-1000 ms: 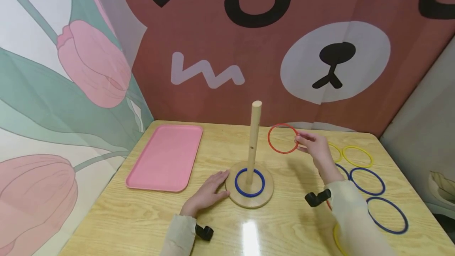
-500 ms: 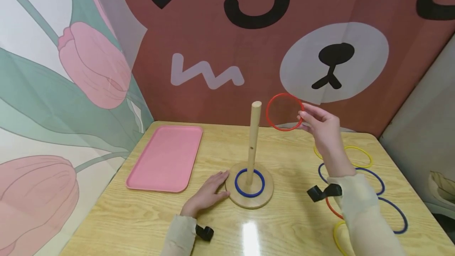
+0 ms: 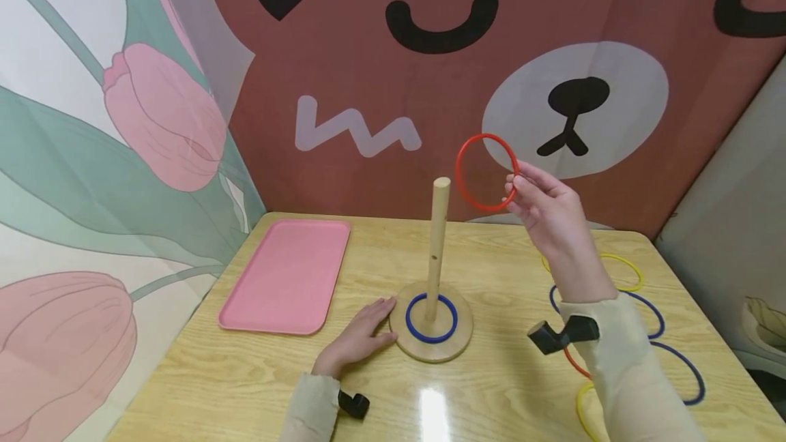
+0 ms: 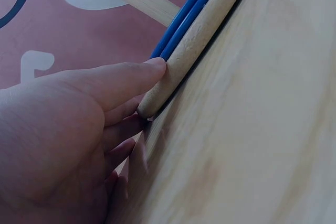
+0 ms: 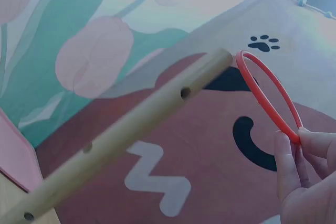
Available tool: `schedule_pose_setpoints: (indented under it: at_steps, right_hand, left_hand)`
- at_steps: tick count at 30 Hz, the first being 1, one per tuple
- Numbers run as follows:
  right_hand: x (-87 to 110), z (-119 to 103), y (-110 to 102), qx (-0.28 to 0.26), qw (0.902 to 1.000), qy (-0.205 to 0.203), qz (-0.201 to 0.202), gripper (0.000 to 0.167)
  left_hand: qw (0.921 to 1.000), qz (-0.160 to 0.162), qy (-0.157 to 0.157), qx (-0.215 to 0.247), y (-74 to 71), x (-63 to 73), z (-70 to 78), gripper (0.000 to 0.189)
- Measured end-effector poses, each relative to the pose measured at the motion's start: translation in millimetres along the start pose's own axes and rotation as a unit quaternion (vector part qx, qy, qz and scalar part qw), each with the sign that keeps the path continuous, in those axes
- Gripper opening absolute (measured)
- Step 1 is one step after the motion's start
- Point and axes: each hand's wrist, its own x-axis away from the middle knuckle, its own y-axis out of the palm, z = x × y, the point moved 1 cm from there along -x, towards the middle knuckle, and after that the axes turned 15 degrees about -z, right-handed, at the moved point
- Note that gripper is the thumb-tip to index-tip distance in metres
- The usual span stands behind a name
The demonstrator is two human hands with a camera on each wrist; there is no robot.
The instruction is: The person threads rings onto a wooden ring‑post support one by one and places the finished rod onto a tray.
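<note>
On my feed I note a light wood-grain table (image 3: 215,387), rounded far corners, bright glare patch (image 3: 433,411), brown bear-print backdrop (image 3: 344,60), tulip-print hanging (image 3: 162,114) at left, grey surface (image 3: 731,183) at right.

Peg (image 5: 126,131) cropped in right wrist view, sleeve (image 3: 632,367) partly hiding blue rings (image 3: 699,378)

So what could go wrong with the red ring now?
It might miss the pole: the red ring is tilted and beside the pole's top, not around it.

It could slip, perhaps, because the right hand pinches it at just one edge.

It could bump the pole and maybe nudge the round base, though the left hand is touching that base.
</note>
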Motion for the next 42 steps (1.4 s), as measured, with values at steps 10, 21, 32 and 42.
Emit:
schedule_pose_setpoints:
  at_steps: [10, 21, 32, 42]
  right_hand:
    - [-0.7, 20.1, 14.9, 0.075, 0.9960, 0.042, -0.025, 0.019]
    - [3.4, 52.9, 5.8, 0.168, 0.9789, 0.115, -0.014, 0.017]
    - [10.6, 114.0, -50.5, 0.305, 0.9164, 0.245, -0.082, 0.045]
    - [29.1, 162.1, -76.9, 0.359, 0.8752, 0.305, -0.113, 0.032]
  left_hand:
    - [1.0000, 0.001, 0.004, 0.001, -1.0, -1.1, 1.7, 0.069]
    - [1.0000, -0.001, -0.002, 0.006, -2.0, -0.3, 1.5, 0.069]
    - [1.0000, 0.001, -0.001, 0.002, -2.2, -0.2, 0.6, 0.069]
    - [1.0000, 0.001, -0.006, -0.005, 0.1, -1.5, -0.9, 0.070]
